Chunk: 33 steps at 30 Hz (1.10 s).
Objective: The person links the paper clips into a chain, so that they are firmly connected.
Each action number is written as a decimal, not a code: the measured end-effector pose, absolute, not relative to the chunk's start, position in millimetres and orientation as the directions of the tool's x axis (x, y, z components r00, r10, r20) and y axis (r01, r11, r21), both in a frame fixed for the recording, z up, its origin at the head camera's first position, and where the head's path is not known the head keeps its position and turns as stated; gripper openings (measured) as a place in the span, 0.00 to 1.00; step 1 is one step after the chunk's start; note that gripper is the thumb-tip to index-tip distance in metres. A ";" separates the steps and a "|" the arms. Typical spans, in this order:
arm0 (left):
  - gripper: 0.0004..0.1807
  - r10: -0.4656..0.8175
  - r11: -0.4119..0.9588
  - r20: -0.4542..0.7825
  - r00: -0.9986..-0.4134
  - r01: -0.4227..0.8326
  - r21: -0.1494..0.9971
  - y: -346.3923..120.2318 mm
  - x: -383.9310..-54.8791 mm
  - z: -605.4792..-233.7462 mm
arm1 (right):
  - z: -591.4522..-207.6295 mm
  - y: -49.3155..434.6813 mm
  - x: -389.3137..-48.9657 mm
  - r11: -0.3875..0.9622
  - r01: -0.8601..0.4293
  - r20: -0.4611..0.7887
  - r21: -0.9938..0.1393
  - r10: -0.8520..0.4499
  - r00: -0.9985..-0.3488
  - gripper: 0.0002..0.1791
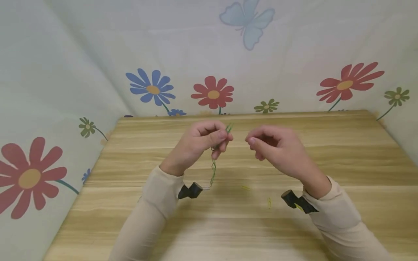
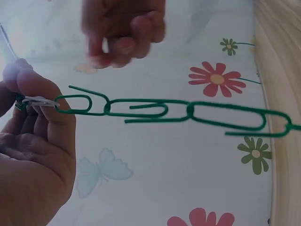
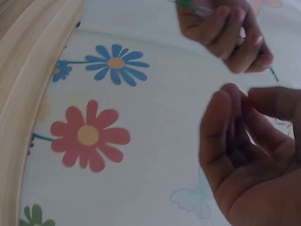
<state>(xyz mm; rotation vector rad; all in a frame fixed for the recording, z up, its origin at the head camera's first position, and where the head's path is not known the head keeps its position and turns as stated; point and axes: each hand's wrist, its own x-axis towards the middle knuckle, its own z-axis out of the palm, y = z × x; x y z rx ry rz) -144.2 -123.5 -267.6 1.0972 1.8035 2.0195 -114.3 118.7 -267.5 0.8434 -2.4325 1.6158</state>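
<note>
Paper-clip chain (image 1: 213, 165) suspended above a wooden bench (image 1: 228, 232). The left hand (image 1: 207, 139) pinches a green clip (image 1: 229, 128) between thumb and fingers, so that its end projects past the fingertips; further links hang beneath the hand toward a pale clip (image 1: 205, 188) near the black block (image 1: 195, 190) at the left wrist. The right hand (image 1: 277, 146) is raised to nearly the same height, its fingers curled and its thumb pressed to the index finger; a narrow gap separates the two hands. Both lie well inside the side edges of the bench, with wood extending outward from each forearm. The far edge runs behind them, along a cloth (image 1: 277, 65) printed with flowers and a butterfly (image 1: 249, 23).

Only the head view includes the yellow clips (image 1: 269, 203): two lie between the wrists, and a third is partly hidden at the right wrist. The left wrist view resolves the chain's structure, with a white clip (image 2: 40, 100) at the fingers, followed by linked green clips (image 2: 141, 100); the right hand beyond is blurred. The right wrist view shows a green wire tip (image 3: 274, 74) protruding past the left hand's fingers.
</note>
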 end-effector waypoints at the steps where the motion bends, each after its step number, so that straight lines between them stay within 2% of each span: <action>1: 0.20 0.594 -0.242 0.397 -0.700 0.315 0.918 -125.1 -145.1 -266.5 | -271.5 119.9 -116.7 0.358 -0.493 0.333 -0.793 -0.422 -0.843 0.04; 5: 0.19 0.536 -0.306 0.458 -0.709 0.342 0.888 -128.6 -148.5 -262.8 | -298.2 118.6 -125.4 0.619 -0.520 0.124 -0.589 -0.567 -0.815 0.04; 8: 0.14 0.501 -0.352 0.487 -0.716 0.345 0.870 -129.1 -151.4 -261.6 | -323.9 114.1 -130.1 0.700 -0.548 -0.055 -0.457 -0.637 -0.769 0.06; 11: 0.12 0.473 -0.380 0.497 -0.728 0.340 0.860 -130.0 -153.2 -261.5 | -345.7 108.1 -132.8 0.728 -0.561 -0.164 -0.394 -0.657 -0.736 0.11; 16: 0.09 0.440 -0.394 0.505 -0.742 0.346 0.852 -132.9 -154.3 -263.2 | -363.5 98.4 -130.2 0.747 -0.554 -0.192 -0.367 -0.644 -0.741 0.14; 22: 0.09 0.400 -0.387 0.510 -0.762 0.364 0.847 -135.9 -161.1 -265.6 | -367.1 94.1 -122.7 0.745 -0.562 -0.202 -0.359 -0.650 -0.733 0.13; 33: 0.10 0.414 -0.356 0.475 -0.776 0.342 0.869 -138.9 -169.2 -273.2 | -370.1 90.3 -119.4 0.752 -0.546 -0.252 -0.368 -0.646 -0.720 0.09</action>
